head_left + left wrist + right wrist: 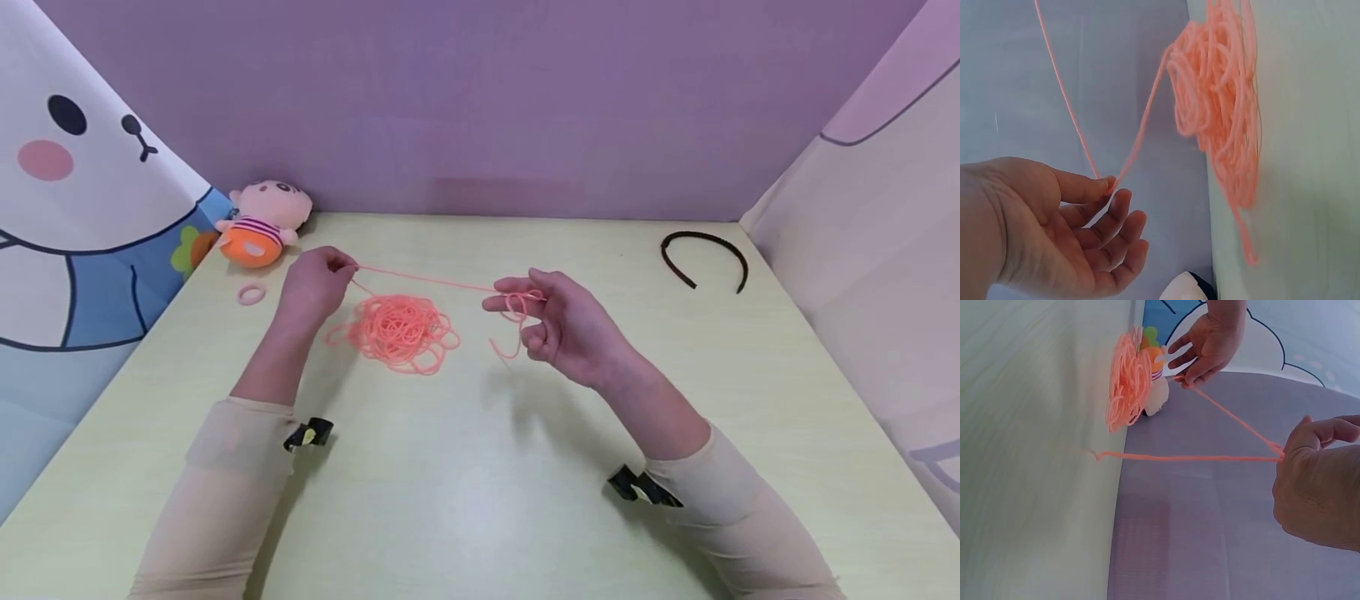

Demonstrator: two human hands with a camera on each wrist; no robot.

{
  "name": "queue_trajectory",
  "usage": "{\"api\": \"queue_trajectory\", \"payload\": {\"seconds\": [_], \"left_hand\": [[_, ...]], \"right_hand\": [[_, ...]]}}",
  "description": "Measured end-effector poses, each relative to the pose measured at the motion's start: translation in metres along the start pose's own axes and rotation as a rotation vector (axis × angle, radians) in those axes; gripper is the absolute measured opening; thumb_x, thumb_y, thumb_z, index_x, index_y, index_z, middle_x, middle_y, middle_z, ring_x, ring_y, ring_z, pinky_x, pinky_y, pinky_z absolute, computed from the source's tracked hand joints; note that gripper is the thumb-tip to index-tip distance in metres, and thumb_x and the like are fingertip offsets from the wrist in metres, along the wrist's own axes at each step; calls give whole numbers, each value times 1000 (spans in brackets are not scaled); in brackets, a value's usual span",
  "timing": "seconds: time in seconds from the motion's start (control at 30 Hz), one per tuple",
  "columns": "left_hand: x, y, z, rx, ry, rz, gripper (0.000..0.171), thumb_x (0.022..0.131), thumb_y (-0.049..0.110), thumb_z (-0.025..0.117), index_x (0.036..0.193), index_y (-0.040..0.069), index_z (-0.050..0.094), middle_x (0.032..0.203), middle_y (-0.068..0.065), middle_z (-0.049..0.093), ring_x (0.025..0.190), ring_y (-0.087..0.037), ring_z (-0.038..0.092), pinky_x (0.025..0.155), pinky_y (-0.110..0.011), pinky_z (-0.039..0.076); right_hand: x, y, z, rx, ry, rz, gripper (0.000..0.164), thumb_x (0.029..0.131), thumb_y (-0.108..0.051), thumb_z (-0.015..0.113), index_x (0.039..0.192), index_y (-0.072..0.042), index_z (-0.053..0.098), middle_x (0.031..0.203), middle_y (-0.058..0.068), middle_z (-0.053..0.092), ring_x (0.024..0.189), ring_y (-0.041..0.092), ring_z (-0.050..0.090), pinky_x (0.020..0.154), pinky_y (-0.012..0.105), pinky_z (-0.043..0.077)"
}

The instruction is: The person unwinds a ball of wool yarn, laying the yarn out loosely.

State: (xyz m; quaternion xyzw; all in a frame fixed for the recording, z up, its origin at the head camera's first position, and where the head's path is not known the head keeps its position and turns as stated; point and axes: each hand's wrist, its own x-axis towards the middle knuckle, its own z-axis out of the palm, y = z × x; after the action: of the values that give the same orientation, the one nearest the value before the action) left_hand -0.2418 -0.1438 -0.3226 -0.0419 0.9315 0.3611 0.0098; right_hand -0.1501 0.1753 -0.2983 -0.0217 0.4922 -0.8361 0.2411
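Note:
A tangled heap of coral-pink yarn [401, 329] lies on the table between the two hands. My left hand [318, 283] pinches the strand between thumb and index finger, just above and left of the heap; the left wrist view shows its other fingers loosely bent. From that pinch, the strand stretches nearly straight across to my right hand [566, 325]. There it is held near the thumb, with small loops about the fingers and a loose tail [506, 354] hanging below. Two fingers of this hand point left while the lower ones curl in. The exact grip is partly hidden.
A plush toy [258, 229] in orange and stripes sits at the back left, with a pale pink ring [251, 293] in front of it. Toward the back right lies a dark headband [705, 237]. Fabric walls border the table [480, 500] behind and on both sides.

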Motion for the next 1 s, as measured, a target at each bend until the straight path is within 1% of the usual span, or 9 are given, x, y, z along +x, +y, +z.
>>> {"api": "queue_trajectory", "payload": {"seconds": [0.13, 0.23, 0.33, 0.47, 0.57, 0.67, 0.73, 0.83, 1.0], "left_hand": [[-1, 2, 0, 3, -25, 36, 24, 105, 14, 50, 121, 0, 61, 115, -19, 59, 98, -32, 54, 80, -43, 47], [-4, 10, 5, 3, -64, 139, 26, 104, 10, 52, 126, -1, 59, 124, -21, 59, 113, -37, 54, 94, -50, 46], [-13, 26, 14, -37, -133, 276, 28, 103, 7, 55, 130, 0, 58, 130, -20, 58, 125, -38, 51, 104, -52, 42], [-30, 48, 33, -161, -326, 468, 31, 102, 7, 60, 132, 3, 59, 133, -15, 60, 129, -31, 51, 105, -48, 44], [-42, 58, 47, -240, -490, 562, 33, 102, 11, 61, 135, 6, 59, 134, -9, 61, 129, -24, 53, 104, -44, 46], [-49, 64, 56, -261, -552, 590, 28, 103, 14, 61, 130, 9, 63, 125, -5, 67, 119, -19, 60, 99, -39, 50], [-51, 65, 58, -260, -533, 578, 20, 103, 15, 61, 121, 10, 68, 111, -4, 71, 106, -17, 64, 92, -36, 52], [-50, 64, 55, -260, -480, 542, 12, 103, 14, 60, 109, 10, 71, 92, -6, 69, 89, -21, 63, 81, -36, 50], [-40, 54, 44, -277, -456, 473, 13, 104, 13, 58, 108, 8, 69, 88, -9, 66, 85, -30, 61, 75, -40, 48]], "right_hand": [[-1, 0, 0, 2, -2, 6, 35, 109, -30, 39, 112, -6, 64, 106, 10, 72, 47, 11, 45, 45, 18, 38], [-1, 1, -1, 0, -5, 11, 35, 109, -29, 38, 109, -7, 65, 105, 9, 72, 46, 12, 44, 45, 18, 38], [-1, 1, -2, -6, 0, 12, 36, 109, -28, 38, 106, -8, 68, 104, 8, 72, 46, 12, 42, 45, 18, 36], [0, 1, -2, -10, -6, 15, 36, 109, -29, 40, 104, -10, 69, 102, 7, 72, 47, 13, 40, 45, 18, 35], [0, 1, -2, -11, -28, 18, 36, 109, -30, 39, 107, -9, 68, 102, 7, 73, 45, 13, 44, 46, 19, 35], [-1, 1, -3, -11, -47, 20, 36, 110, -30, 38, 109, -8, 66, 102, 7, 74, 44, 13, 48, 46, 19, 36], [-1, 0, -2, -12, -51, 21, 36, 110, -30, 37, 109, -8, 66, 102, 7, 75, 44, 13, 48, 46, 19, 37], [-1, 0, -1, -9, -44, 27, 36, 110, -30, 38, 108, -9, 67, 102, 6, 74, 45, 13, 45, 46, 19, 36], [0, 0, -1, -10, -39, 33, 36, 109, -31, 40, 105, -10, 69, 102, 6, 71, 47, 13, 42, 46, 18, 36]]}}
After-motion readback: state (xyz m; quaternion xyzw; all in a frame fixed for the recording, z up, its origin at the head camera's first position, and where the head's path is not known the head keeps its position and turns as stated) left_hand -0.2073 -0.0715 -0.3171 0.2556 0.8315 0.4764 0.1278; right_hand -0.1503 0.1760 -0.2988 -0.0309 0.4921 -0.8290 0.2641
